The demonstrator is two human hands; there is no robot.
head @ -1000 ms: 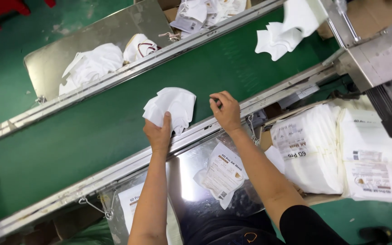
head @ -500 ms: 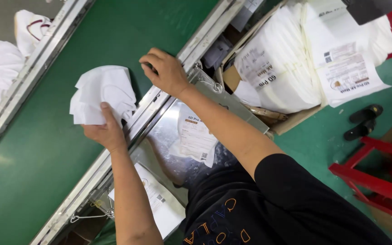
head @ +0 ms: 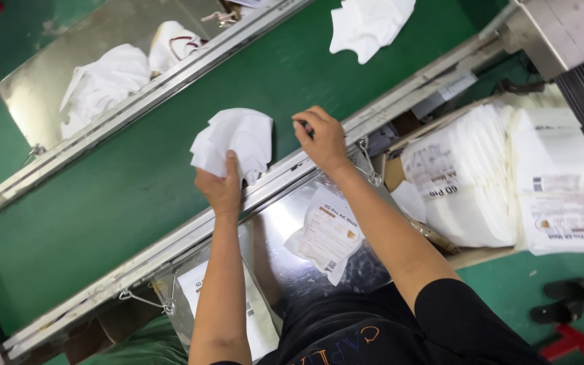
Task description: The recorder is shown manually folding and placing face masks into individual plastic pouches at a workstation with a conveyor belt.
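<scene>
My left hand [head: 220, 186] grips a small fanned stack of white folded face masks [head: 234, 140] over the green conveyor belt [head: 123, 189]. My right hand [head: 322, 138] rests at the belt's near metal rail [head: 400, 94], fingers curled, with nothing visible in it. Another bunch of white masks [head: 368, 24] lies further along the belt at the top.
A shiny metal tray [head: 285, 236] below the rail holds printed plastic pouches [head: 326, 236]. A carton with stacked white pouches [head: 508, 179] stands at the right. White masks [head: 103, 84] lie in a metal tray across the belt. Black sandals [head: 566, 301] lie on the green floor.
The camera has swung back left, so the belt fills the view again. My left hand still holds the masks; my right hand stays at the rail.
</scene>
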